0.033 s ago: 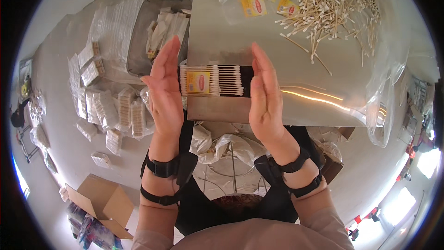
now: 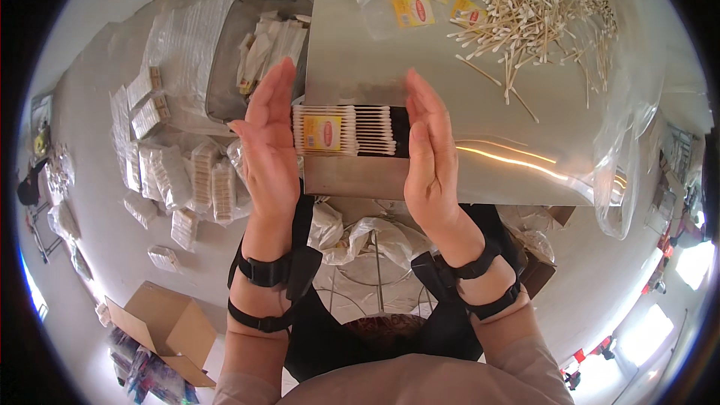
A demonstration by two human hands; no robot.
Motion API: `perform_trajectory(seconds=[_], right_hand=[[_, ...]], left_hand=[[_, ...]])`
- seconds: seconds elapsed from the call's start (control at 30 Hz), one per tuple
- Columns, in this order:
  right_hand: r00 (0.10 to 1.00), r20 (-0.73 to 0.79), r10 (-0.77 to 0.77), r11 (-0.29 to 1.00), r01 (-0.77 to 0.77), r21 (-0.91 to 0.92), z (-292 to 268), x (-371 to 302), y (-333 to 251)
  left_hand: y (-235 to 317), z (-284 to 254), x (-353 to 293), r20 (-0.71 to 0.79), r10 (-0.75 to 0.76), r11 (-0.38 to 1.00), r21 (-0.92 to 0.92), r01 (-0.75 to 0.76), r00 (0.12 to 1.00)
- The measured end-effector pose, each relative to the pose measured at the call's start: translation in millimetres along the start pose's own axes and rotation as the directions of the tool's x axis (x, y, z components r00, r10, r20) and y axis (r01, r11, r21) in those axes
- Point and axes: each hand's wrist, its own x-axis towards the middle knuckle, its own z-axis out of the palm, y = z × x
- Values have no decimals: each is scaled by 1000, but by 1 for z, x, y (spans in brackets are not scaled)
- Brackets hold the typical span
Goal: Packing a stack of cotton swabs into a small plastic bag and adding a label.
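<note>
Two stretches of cotton swabs [image 2: 374, 129] lie side by side in a black holder [image 2: 400, 132] near the front edge of the metal table. On the left stretch rests a yellow card [image 2: 322, 133] with a red oval. My left hand [image 2: 270, 154] stands upright at the left end of the swabs, fingers straight and palm facing inward. Facing it at the holder's right end is my right hand [image 2: 433, 154], also with fingers stretched out. Neither hand grips anything; whether the palms touch the ends of the holder is hard to tell.
A heap of loose swabs [image 2: 525, 15] covers the table's far right, with yellow cards [image 2: 414, 10] beside it. Left of the table, a grey bin [image 2: 219, 67] holds packs. Bagged swab packs [image 2: 169, 176] and an open cardboard box [image 2: 165, 322] are on the floor. Clear plastic [image 2: 619, 187] hangs at right.
</note>
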Motion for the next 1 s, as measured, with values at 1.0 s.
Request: perform_trajectory(seconds=[1.0], right_hand=[[987, 19, 159, 799, -140, 586, 46, 4, -2]], left_hand=[[3, -5, 6, -38, -152, 911, -393, 125, 988]])
